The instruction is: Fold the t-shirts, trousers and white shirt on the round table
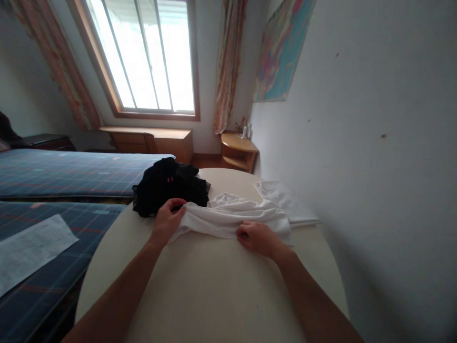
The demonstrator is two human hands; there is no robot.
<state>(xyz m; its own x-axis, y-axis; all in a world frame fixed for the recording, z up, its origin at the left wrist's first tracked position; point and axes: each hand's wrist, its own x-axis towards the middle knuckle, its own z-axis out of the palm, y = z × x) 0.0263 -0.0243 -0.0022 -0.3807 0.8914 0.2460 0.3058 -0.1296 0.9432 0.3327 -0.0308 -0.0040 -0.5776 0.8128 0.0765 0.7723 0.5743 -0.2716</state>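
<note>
A white cloth garment point(221, 220) lies bunched and creased across the round cream table point(214, 281). My left hand point(168, 218) pinches its left end between thumb and fingers, slightly raised. At the near edge, right of the middle, my right hand point(256, 237) has its fingers curled closed on the fabric. A second white piece of cloth point(285, 202), lying flatter, is behind and to the right; whether it joins the first cannot be made out. Just beyond my left hand sits a heap of black clothes point(166, 186) with small pink marks.
Left of the table are mattresses with blue plaid covers point(71, 171), with a printed sheet of paper point(32, 247) on the nearer one. A white wall point(374, 190) runs close along the right. Beyond stand a wooden desk point(171, 136) beneath the window and a corner shelf point(237, 143).
</note>
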